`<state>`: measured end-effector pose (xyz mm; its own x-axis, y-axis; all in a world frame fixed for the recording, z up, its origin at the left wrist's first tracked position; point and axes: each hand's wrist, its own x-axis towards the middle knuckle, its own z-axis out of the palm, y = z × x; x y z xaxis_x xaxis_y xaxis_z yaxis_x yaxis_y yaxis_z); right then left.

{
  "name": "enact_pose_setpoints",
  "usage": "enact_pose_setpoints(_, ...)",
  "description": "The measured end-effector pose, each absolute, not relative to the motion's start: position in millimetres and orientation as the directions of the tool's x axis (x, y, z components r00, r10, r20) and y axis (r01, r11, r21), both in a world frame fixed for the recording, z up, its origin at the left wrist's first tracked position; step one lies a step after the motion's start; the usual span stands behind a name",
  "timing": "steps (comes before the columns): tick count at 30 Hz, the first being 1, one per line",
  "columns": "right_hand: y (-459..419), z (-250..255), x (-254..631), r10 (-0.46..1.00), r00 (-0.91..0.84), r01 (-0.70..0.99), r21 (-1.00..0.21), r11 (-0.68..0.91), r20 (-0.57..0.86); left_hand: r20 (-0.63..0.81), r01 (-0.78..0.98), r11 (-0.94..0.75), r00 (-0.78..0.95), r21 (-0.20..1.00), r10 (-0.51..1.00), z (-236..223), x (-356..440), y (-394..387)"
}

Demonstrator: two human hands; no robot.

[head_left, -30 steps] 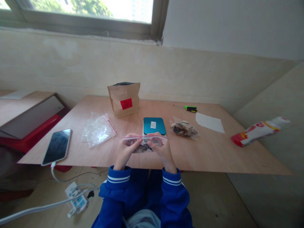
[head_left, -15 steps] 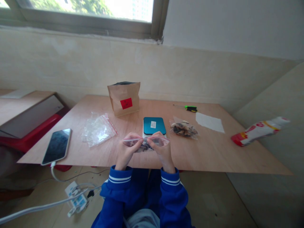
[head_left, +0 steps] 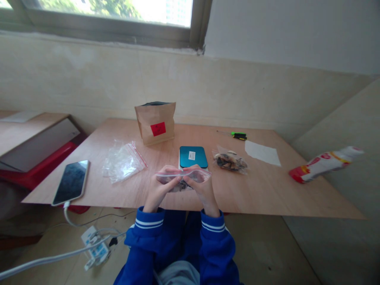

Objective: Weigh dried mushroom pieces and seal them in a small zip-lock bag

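Between my two hands is a clear zip-lock bag [head_left: 181, 186] with a red strip along its top and dark pieces inside. My left hand [head_left: 160, 189] pinches it near the top on the left, and my right hand [head_left: 202, 187] pinches it on the right, the thumbs close together below the strip. Just beyond the hands lies a small scale [head_left: 194, 157] with a blue-green top and a white label. To its right rests another filled clear bag [head_left: 230, 160] holding brown and dark pieces.
A brown paper pouch [head_left: 157, 124] with a red label stands at the back. Flat clear zip bags [head_left: 123, 162] and a phone [head_left: 71, 182] on a cable lie left. On the right are screwdrivers [head_left: 239, 136], white paper [head_left: 263, 152] and a bottle [head_left: 323, 164].
My thumbs have shifted slightly down from the red strip, and the strip now runs in a more continuous line across the bag's top. Other things stay put.
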<state>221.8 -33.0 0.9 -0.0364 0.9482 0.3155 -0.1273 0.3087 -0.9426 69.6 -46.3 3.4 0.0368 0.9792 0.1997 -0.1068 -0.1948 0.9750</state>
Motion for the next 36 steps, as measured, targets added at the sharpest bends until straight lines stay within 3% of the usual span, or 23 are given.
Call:
enact_pose_setpoints(3, -32.9, 1.3, 220.9, 0.938, -0.023, -0.140, -0.930, 0.339, 0.345, 0.274, -0.062, -0.273, 0.014, 0.960, 0.962, 4.8, 69.4, -46.2)
enact_pose_setpoints(8, -33.6, 2.0, 217.2, 0.938, -0.028, -0.157, -0.928, 0.337, 0.345, 0.251, -0.030, -0.251, -0.012, 0.967, 0.968, 6.0, 69.3, -46.2)
enact_pose_setpoints(16, -32.7, -1.0, 211.3, 0.923, 0.118, -0.036, -0.927, 0.372, 0.366, 0.307, 0.065, -0.302, -0.105, 0.951, 0.946, 8.4, 80.3, -48.7)
enact_pose_setpoints(24, -32.1, -2.3, 218.4, 0.928, 0.095, -0.095, -0.925, 0.368, 0.360, 0.127, -0.096, -0.131, -0.045, 0.987, 0.991, 5.3, 79.5, -48.0)
enact_pose_setpoints(27, -31.3, -5.8, 227.7, 0.940, 0.053, -0.111, -0.933, 0.341, 0.337, 0.140, -0.120, -0.143, -0.034, 0.982, 0.990, 3.2, 70.2, -45.9)
enact_pose_setpoints(31, -29.7, -9.7, 236.8, 0.944, 0.054, -0.043, -0.944, 0.328, 0.326, 0.174, -0.030, -0.179, -0.121, 0.983, 0.977, 1.3, 62.8, -42.4)
enact_pose_setpoints(36, -30.0, -7.6, 231.5, 0.900, 0.190, 0.072, -0.920, 0.385, 0.391, 0.213, 0.041, -0.209, -0.206, 0.977, 0.955, 4.4, 68.5, -41.6)
